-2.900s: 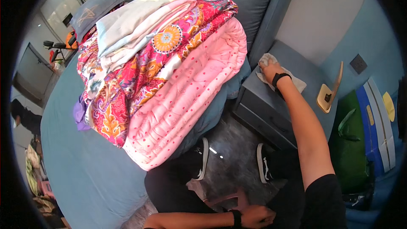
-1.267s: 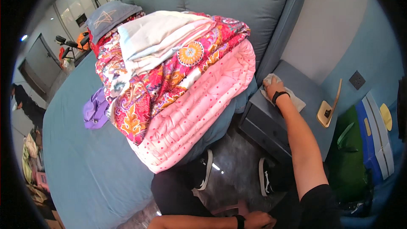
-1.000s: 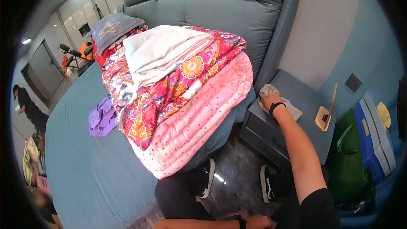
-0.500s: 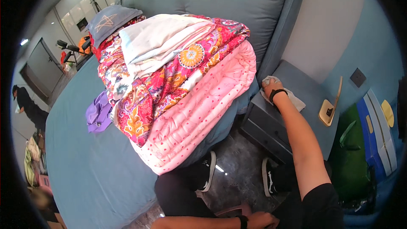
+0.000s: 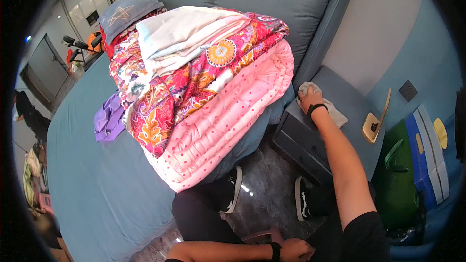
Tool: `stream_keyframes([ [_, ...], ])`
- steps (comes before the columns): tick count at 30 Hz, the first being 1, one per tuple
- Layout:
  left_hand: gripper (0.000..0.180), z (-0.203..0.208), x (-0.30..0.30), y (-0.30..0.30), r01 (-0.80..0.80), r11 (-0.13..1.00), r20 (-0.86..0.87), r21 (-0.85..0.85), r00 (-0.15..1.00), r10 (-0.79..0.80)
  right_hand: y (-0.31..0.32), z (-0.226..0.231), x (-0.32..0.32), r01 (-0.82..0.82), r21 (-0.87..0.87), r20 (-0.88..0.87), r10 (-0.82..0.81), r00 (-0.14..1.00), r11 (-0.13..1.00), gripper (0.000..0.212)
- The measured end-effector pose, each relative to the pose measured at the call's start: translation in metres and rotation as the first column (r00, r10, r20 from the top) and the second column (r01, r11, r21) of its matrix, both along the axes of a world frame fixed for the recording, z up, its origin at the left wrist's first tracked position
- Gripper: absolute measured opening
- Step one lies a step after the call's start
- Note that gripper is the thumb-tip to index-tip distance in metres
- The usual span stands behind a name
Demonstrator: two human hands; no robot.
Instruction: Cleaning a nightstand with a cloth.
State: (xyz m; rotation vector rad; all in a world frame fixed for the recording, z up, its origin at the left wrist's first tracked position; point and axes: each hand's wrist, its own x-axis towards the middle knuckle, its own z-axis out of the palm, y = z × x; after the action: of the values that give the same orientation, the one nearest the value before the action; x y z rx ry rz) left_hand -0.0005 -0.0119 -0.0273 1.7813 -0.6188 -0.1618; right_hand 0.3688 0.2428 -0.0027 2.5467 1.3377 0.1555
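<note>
My right hand (image 5: 311,101) reaches forward over a grey-blue nightstand (image 5: 336,83) beside the bed. It presses down on a crumpled beige cloth (image 5: 336,114), with fingers bent over its far end. The rest of the cloth trails loosely toward the wall side. Low in the view, my left hand (image 5: 295,250) rests by my legs with its fingers curled in. Whatever it may hold is hidden. Toward the back of the nightstand stands a small pale wooden-looking piece (image 5: 373,127) with an upright arm and a dark centre.
On the bed (image 5: 92,184) lie a folded pink quilt (image 5: 218,136), patterned bedding (image 5: 155,111), pale folded cloths (image 5: 184,34), a purple cloth (image 5: 109,119) and a grey pillow (image 5: 127,15). Green (image 5: 399,179) and blue-white bags (image 5: 432,155) stand right. A person (image 5: 30,114) is far left.
The view has shifted slightly. My right hand stays on the cloth at nearly the same spot of the nightstand, and my left hand remains low by my legs.
</note>
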Motion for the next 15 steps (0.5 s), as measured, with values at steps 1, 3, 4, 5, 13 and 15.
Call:
stream_keyframes([
  [1,0.020,0.018,0.001,0.005,0.008,1.000,-0.120,-0.026,0.993,-0.011,-0.004,-0.006,0.021,-0.004,0.065,0.003,0.004,1.000,0.998,0.042],
  [3,0.019,0.017,-0.003,0.004,-0.012,0.999,-0.261,-0.050,0.965,-0.002,0.005,-0.013,0.028,0.035,0.168,-0.085,-0.021,0.996,0.985,0.053],
  [4,0.021,0.006,-0.004,-0.004,-0.058,0.998,-0.124,-0.027,0.991,0.054,0.009,-0.017,0.034,0.031,0.169,-0.086,-0.016,0.996,0.985,0.053],
  [5,0.022,-0.005,-0.006,-0.010,-0.106,0.994,0.017,-0.010,0.994,0.106,0.010,-0.020,0.040,0.073,0.224,-0.121,-0.046,0.992,0.972,0.053],
  [13,0.024,0.007,-0.005,-0.002,-0.144,0.984,-0.020,0.108,0.989,0.147,0.022,-0.014,0.007,0.346,0.380,-0.217,-0.281,0.935,0.858,0.052],
  [15,0.024,0.011,0.004,-0.007,-0.105,0.989,0.008,0.108,0.995,0.104,0.007,-0.017,0.040,0.225,0.304,-0.094,-0.206,0.974,0.926,0.045],
])
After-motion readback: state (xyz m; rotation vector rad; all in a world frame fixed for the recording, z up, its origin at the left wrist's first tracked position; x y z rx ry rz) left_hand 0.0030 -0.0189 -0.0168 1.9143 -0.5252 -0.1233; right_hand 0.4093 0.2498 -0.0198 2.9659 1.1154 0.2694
